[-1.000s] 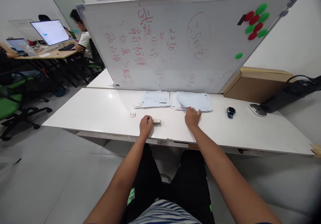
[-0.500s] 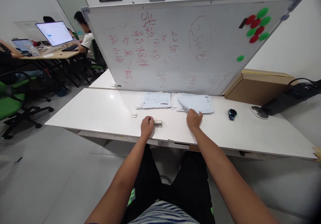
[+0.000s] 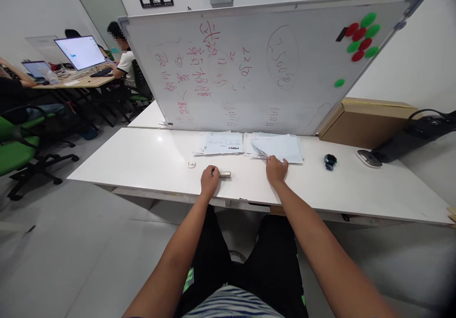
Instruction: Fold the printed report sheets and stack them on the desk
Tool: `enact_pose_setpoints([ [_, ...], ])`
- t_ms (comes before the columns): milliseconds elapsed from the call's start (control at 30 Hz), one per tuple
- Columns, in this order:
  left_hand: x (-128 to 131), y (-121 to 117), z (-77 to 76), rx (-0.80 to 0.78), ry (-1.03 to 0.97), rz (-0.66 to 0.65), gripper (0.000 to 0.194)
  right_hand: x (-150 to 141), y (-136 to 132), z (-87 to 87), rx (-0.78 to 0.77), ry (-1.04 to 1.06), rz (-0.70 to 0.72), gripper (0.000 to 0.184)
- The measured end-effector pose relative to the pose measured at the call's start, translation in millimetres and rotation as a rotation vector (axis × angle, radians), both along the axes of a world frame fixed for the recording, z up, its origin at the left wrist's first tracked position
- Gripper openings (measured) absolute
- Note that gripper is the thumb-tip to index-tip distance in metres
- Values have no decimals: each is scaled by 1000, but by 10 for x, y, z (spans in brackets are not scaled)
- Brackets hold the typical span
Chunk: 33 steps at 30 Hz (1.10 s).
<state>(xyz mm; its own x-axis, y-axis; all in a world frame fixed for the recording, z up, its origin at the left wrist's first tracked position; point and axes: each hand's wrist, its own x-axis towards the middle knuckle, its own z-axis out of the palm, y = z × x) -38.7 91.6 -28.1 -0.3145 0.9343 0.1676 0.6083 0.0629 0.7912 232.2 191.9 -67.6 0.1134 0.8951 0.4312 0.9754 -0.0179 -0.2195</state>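
Note:
My left hand [image 3: 209,181] is closed around one end of a small beige object that looks like a stapler [image 3: 225,174], which lies on the white table. My right hand [image 3: 276,170] grips the near edge of the top sheet of paper [image 3: 283,148] on the right-hand stack, whose left corner is lifted and folded. Beside that stack lies a second pile of papers [image 3: 223,143] with printed text. A small white ring-shaped item [image 3: 191,164] rests left of my left hand.
The white table [image 3: 142,161] runs across, with a whiteboard [image 3: 249,71] standing along its back. On the right are a dark watch [image 3: 330,161], a computer mouse [image 3: 368,158], a cardboard box [image 3: 366,123] and a black object [image 3: 413,133]. People sit at a desk at far left.
The view has shifted slightly. Both hands stay almost in place, the left on the stapler and the right at the paper's edge.

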Motion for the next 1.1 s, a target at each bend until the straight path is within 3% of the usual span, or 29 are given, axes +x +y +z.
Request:
enact_pose_setpoints([
  [200, -7, 13, -17, 11, -1, 11, 19, 9, -41, 59, 35, 60, 23, 32],
  [300, -8, -5, -14, 26, -6, 5, 19, 38, -49, 117, 69, 125, 122, 31],
  [467, -8, -12, -6, 23, 1, -2, 19, 137, 125, 296, -2, 199, 320, 32],
  [600, -52, 27, -7, 50, -46, 26, 21, 232, 155, 608, 239, 262, 306, 31],
  [667, -46, -9, 23, 148, -84, 87, 27, 262, -34, 791, 420, 266, 193, 33],
  [733, 35, -140, 88, 298, -133, 107, 34, 247, -400, 928, 586, 252, 80, 33],
  [800, 209, -378, 190, 423, -249, 6, 41, 160, -893, 968, 723, 220, 97, 27],
  [833, 322, -525, 251, 434, -368, -87, 45, 88, -1156, 947, 745, 186, 177, 24],
  [900, 563, -822, 381, 322, -726, -290, 57, -86, -1643, 834, 677, 98, 409, 26],
  [967, 766, -1054, 488, 80, -1035, -444, 66, -243, -2003, 669, 563, 56, 613, 33],
  [1033, 882, -1181, 521, -100, -1093, -422, 64, -323, -2194, 496, 459, 52, 732, 40],
  [1100, 902, -1236, 450, -171, -1001, -283, 58, -307, -2213, 348, 383, 26, 783, 45],
])
